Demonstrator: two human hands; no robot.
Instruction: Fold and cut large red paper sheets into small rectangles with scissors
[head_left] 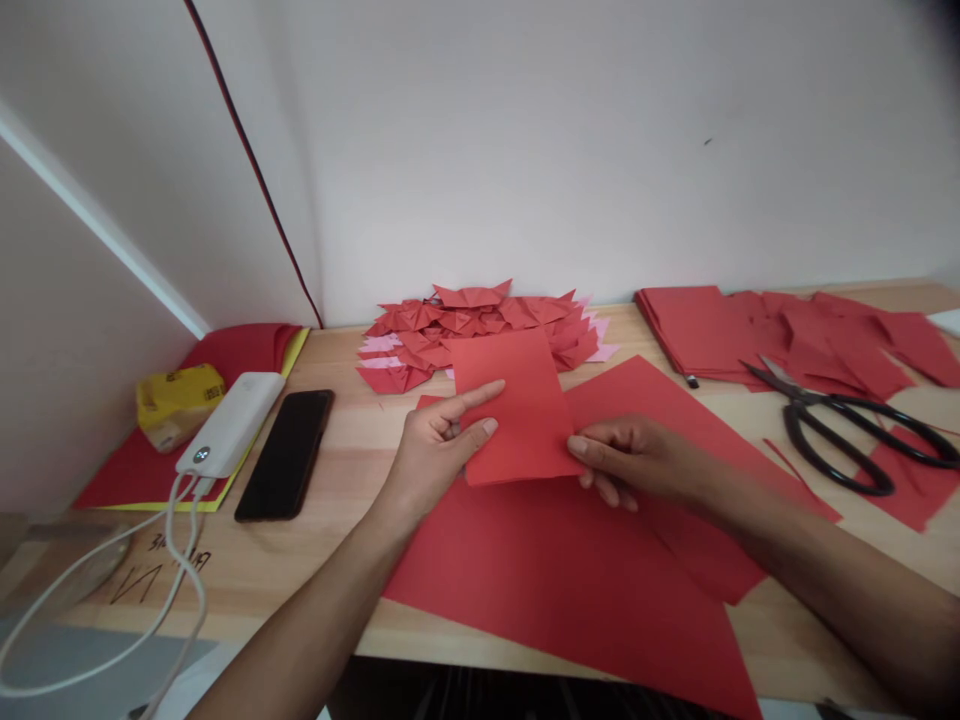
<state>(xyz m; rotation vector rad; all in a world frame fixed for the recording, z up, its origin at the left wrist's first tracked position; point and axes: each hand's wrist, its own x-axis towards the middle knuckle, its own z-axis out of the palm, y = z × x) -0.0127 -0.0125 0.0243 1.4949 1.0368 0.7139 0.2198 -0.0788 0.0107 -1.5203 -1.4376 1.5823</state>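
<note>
A small red paper square [521, 410] is held up just above the wooden table [352, 440]. My left hand [439, 440] pinches its left edge, with the forefinger stretched across the paper and the thumb on top. My right hand [637, 462] grips the lower right corner between thumb and fingers. Beneath both hands lie large red sheets [570, 570] that reach past the table's front edge. Behind the square, a pile of folded red paper pieces [480, 325] sits against the wall.
Black scissors [847, 425] lie at the right on red offcuts, beside a stack of red sheets [697, 330]. At the left lie a black phone [286, 455], a white power bank [232, 420] with white cable [176, 580], and a yellow packet [178, 400].
</note>
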